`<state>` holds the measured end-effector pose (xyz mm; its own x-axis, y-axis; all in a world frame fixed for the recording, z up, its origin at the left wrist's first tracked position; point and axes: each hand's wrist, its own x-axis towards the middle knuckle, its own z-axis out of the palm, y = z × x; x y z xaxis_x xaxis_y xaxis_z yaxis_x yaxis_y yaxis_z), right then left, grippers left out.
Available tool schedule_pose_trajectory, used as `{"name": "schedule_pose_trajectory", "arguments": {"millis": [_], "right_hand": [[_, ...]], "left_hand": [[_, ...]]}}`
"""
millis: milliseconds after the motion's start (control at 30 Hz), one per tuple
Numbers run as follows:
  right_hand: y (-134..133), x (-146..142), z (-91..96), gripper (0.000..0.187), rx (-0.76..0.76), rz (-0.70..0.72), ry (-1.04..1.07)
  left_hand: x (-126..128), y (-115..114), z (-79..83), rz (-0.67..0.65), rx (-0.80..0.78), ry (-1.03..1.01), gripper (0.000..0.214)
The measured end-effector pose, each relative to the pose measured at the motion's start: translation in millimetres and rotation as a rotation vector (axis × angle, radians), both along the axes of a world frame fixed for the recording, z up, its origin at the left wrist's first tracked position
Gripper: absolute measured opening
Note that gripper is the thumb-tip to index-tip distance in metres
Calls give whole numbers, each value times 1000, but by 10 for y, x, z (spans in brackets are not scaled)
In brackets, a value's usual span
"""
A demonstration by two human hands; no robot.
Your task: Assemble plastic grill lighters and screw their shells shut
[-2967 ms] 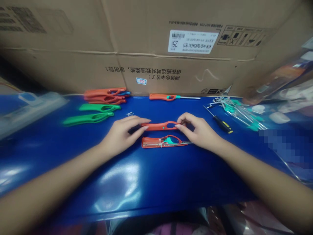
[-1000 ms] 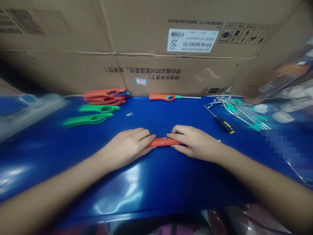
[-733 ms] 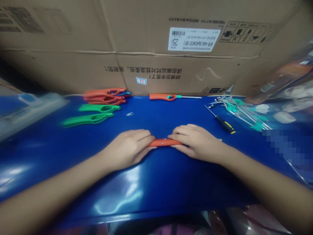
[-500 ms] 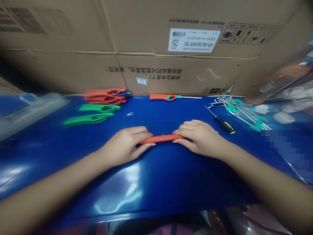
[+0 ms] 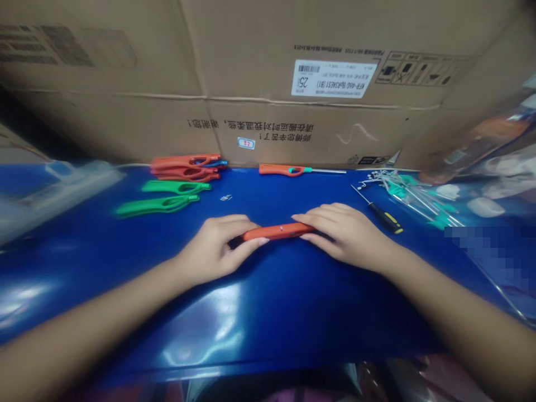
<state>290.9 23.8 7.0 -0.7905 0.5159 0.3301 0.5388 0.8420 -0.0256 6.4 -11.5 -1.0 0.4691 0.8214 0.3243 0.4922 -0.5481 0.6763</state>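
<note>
L hand gripping L end of orange lighter casing, R hand gripping R end, over blue tbl. Carton behind: upside-down white label, "KFR-46G/BpR3AES1 (B1)", "25".

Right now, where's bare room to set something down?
Bare: blue tabletop between the forearms, from the held orange casing to the near edge; also behind it, up to the orange utility lighter. Crowded: back left, orange casings, green casings; back right, screwdriver, metal tubes.
</note>
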Motion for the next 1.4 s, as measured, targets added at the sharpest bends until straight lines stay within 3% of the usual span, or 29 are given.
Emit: {"name": "schedule_pose_trajectory", "arguments": {"millis": [133,200,267,400,467,800,1000,1400], "right_hand": [[-26,-17,-1,48,1,68,-3],[-38,-28,-16,43,-2,87,23],[-46,-40,-34,36,-7,90,66],[-51,-61,-51,25,-15,118,147],[-51,-73,-48,23,-25,163,145],[-131,-99,-39,16,-179,223,232],[-87,-95,-21,18,-201,136,173],[-69,-11,65,26,20,68,5]], "left_hand": [[122,-9,19,129,-588,-338,40],[145,-19,26,117,-688,-390,45],[140,-35,27,70,-593,-302,43],[104,-79,17,-86,-149,48,34],[94,-99,11,-158,-51,145,33],[93,-119,-28,-247,-34,169,31],[60,-69,-13,-225,-29,149,31],[-52,71,-21,-225,-20,117,30]]}}
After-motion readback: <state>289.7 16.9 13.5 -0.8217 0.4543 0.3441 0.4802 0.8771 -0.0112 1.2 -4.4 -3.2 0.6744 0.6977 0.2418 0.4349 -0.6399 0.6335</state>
